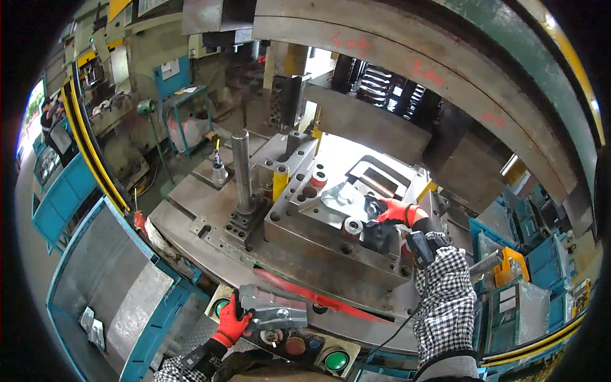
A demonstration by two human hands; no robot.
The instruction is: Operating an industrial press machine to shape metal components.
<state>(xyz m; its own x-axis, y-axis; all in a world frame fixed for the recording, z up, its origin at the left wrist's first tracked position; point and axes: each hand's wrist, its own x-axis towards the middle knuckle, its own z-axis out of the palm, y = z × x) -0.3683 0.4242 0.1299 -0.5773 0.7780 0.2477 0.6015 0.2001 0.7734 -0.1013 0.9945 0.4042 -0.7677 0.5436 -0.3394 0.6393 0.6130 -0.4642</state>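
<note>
My left hand (pixel 233 323), in a red and black glove, is closed around the left end of a bent grey stamped sheet-metal part (pixel 280 313). This part hangs over the control panel at the press's front edge. My right hand (pixel 396 212), gloved alike, reaches onto the steel die block (pixel 305 232). Its fingers close at the right edge of a second, shiny sheet-metal part (pixel 347 200) lying on the die; the fingertips are partly hidden. Beside that hand stands a round guide bushing (pixel 352 225).
A tall steel guide post (pixel 242 172) and a yellow post (pixel 280 181) rise left of the die. The press's upper slide (pixel 407 57) overhangs it. Green buttons (pixel 336 361) line the front panel. A blue-framed bin (pixel 121 286) holding metal pieces stands left; a red strip (pixel 318 298) fronts the die.
</note>
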